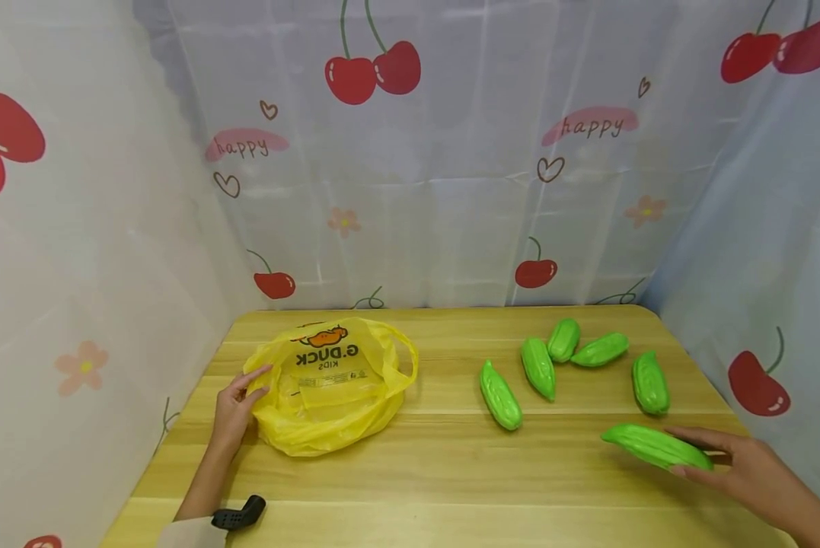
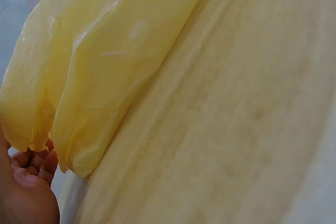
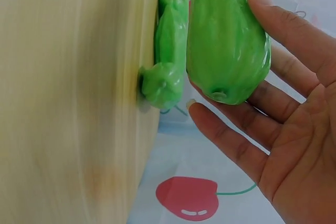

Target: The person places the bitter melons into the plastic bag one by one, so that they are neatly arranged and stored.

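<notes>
A yellow plastic bag (image 1: 323,445) with a printed duck stands with its mouth spread wide on the left of the table. My left hand (image 1: 234,403) pinches the left edge of its rim; in the left wrist view its fingertips are partly hidden behind the bag (image 2: 105,93). On the right, my right hand (image 1: 738,464) holds a glossy green toy gourd (image 1: 656,447) by its blunt end, pointed tip toward the left. The right wrist view shows the thumb along one side of this gourd (image 3: 226,40) and fingers beneath, raised off the table.
Several similar green gourds lie on the wooden table (image 1: 451,487): one nearest the bag (image 1: 500,397), a cluster behind it (image 1: 563,340), and one by the right edge (image 1: 649,384). Cherry-printed curtains (image 1: 410,190) enclose the table's back and sides.
</notes>
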The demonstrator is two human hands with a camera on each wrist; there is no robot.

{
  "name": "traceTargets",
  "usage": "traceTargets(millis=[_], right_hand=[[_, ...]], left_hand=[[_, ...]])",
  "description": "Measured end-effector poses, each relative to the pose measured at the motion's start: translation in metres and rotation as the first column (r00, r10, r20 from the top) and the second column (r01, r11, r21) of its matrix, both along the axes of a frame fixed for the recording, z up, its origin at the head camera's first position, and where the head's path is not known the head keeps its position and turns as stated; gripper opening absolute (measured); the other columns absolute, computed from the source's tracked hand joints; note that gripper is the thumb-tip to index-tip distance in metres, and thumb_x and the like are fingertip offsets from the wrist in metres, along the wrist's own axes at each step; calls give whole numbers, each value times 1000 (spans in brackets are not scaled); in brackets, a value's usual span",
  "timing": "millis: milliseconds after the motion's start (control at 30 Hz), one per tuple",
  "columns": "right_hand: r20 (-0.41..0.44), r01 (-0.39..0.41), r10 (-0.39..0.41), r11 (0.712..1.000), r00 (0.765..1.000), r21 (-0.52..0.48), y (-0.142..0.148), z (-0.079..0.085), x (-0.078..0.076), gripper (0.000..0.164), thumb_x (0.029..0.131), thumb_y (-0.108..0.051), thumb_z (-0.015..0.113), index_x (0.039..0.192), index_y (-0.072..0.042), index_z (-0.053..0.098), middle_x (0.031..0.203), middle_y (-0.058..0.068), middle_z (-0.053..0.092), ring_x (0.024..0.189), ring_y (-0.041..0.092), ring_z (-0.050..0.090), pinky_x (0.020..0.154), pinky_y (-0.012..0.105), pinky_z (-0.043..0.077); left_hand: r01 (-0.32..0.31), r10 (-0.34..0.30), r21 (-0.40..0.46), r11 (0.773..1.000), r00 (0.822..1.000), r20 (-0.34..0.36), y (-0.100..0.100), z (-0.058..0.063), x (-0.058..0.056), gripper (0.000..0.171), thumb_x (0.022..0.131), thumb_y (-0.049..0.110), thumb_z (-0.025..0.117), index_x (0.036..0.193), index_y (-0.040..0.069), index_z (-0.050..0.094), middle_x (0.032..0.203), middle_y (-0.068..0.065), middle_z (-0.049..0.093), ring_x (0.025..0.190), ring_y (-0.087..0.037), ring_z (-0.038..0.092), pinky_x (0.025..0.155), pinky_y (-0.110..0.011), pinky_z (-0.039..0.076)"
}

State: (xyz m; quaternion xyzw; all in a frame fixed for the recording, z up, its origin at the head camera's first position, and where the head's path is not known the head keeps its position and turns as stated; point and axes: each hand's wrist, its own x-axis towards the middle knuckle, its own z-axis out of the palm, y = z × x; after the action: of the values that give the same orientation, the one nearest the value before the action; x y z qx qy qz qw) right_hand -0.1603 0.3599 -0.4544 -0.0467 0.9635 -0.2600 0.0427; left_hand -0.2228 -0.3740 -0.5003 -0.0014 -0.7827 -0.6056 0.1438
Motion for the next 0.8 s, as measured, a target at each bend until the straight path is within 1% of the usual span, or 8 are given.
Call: traceTargets(millis=[167, 300, 367, 433, 533, 633, 733, 800], right_hand=[[-29, -8, 6, 998, 1000, -58, -8, 4, 4, 59, 84, -35, 83, 131, -1, 68, 122, 23, 68, 86, -13, 53, 66, 25, 57], [-83, -25, 16, 995, 996, -100, -20, 7, 6, 55, 85, -32, 83, 129, -4, 70, 123, 24, 68, 88, -14, 55, 63, 23, 58], [-149, -41, 23, 992, 989, -119, -27, 9, 6, 52, 84, -30, 84, 128, -6, 71, 121, 24, 68, 87, -13, 58, 62, 23, 58], [-239, -62, 25, 987, 971, -147, -36, 10, 6, 48, 82, -25, 86, 125, -8, 74, 118, 23, 70, 84, -11, 62, 60, 22, 57], [-359, -73, 3, 980, 933, -183, -47, 14, 5, 45, 78, -19, 89, 121, -11, 76, 109, 4, 74, 81, -8, 64, 59, 18, 56], [-424, -71, -26, 975, 905, -212, -58, 17, 3, 45, 76, -18, 91, 118, -11, 78, 103, -22, 68, 83, -10, 62, 59, 15, 54], [-443, -82, -30, 969, 896, -233, -70, 19, 2, 45, 76, -17, 91, 119, -12, 77, 101, -28, 65, 84, -10, 61, 61, 15, 54], [-449, -96, -24, 966, 893, -242, -78, 20, 1, 46, 77, -17, 90, 120, -12, 77, 101, -22, 69, 82, -7, 62, 61, 16, 55]], left_hand=[[-14, 14, -1, 1000, 1000, 18, -1, -5, -3, 40, 97, -4, 62, 136, -13, 56, 147, -34, 45, 154, -42, 4, 123, -57, 10], [-19, 19, 5, 1000, 1000, 17, -9, -19, -10, 41, 98, -3, 61, 138, -11, 56, 148, -31, 45, 154, -41, 4, 124, -53, 10], [-25, 25, 1, 1000, 1000, 14, -12, -25, -12, 41, 99, -1, 62, 139, -9, 57, 149, -29, 47, 154, -40, 5, 125, -43, 12], [-30, 30, -9, 1000, 1000, 4, -15, -30, -14, 41, 99, 1, 63, 139, -7, 58, 149, -26, 49, 154, -38, 6, 124, -29, 15], [-30, 30, -20, 999, 1000, -4, -17, -33, -15, 41, 99, 4, 64, 139, -4, 59, 148, -23, 51, 154, -35, 12, 115, -11, 22], [-29, 28, -32, 999, 1000, -4, -18, -35, -17, 41, 99, 6, 64, 139, -2, 60, 147, -21, 53, 153, -32, 21, 108, -6, 27], [-25, 26, -41, 999, 1000, 6, -19, -36, -17, 41, 100, 8, 64, 140, 0, 60, 148, -20, 53, 151, -30, 25, 106, -5, 30], [-18, 19, -45, 999, 1000, 11, -19, -38, -17, 41, 100, 10, 64, 140, 0, 60, 149, -20, 52, 152, -30, 24, 105, -4, 30]])
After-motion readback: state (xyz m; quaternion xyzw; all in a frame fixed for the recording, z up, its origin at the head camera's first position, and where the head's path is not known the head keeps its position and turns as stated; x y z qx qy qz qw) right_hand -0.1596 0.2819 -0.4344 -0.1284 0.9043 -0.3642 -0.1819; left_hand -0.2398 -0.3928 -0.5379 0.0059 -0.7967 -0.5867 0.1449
